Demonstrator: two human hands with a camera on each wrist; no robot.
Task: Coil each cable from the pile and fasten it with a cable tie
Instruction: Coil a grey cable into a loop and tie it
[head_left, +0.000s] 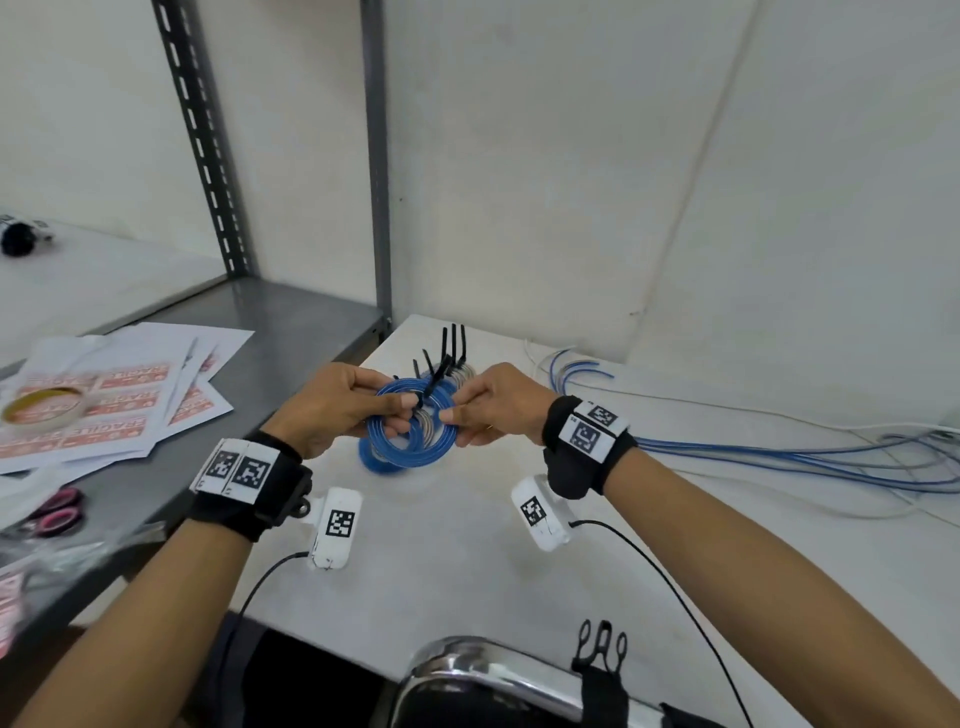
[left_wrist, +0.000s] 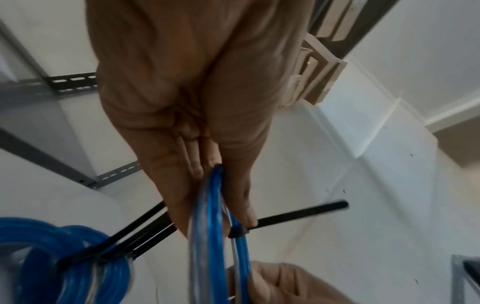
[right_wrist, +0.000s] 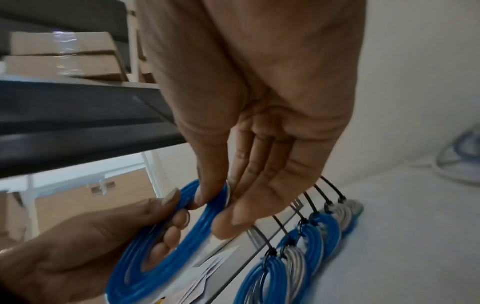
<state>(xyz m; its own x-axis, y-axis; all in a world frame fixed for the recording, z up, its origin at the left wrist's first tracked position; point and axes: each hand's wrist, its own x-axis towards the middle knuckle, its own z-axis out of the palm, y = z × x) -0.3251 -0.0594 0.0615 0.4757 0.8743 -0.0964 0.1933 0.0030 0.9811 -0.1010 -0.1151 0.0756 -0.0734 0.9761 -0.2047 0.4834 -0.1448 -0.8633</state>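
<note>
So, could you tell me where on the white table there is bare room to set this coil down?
The white table is bare in front of the tied coils, between the two wrists and the near edge. The right side is crowded with loose cables; the grey shelf on the left carries label sheets and tape.

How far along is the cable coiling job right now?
Done: a row of tied coils lies on the table, tie tails sticking up. In hand: the left hand and right hand hold a blue coil with a black cable tie already around it. Left: loose cables at the right.
</note>
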